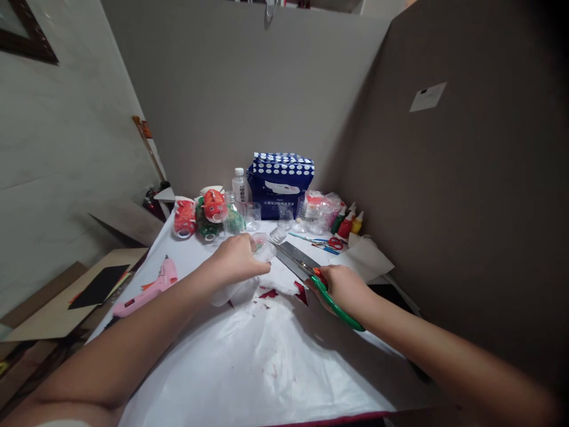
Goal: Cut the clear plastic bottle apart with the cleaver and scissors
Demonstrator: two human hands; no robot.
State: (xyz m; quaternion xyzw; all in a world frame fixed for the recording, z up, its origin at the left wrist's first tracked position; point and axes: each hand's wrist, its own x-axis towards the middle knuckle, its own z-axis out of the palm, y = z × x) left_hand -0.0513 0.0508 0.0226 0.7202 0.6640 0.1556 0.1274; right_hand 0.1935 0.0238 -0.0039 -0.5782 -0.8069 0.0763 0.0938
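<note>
My right hand (347,290) is wrapped round the green and orange handles of a large pair of scissors (300,261). The blades point up and left, close to a cloudy, see-through plastic piece (264,246). That piece is in my left hand (237,258), whose fingers are curled about it; its full shape is partly hidden. Below the hands, dark red scraps (269,293) lie on the white table cover (267,367).
A pink glue gun (151,287) lies at the left. Along the back stand red fish-like crafts (184,216), a water bottle (240,184), cut clear bottle pieces (284,219) and a blue bag (284,184). Paint bottles (347,222), brushes (326,248) and small red scissors (335,243) are at the right.
</note>
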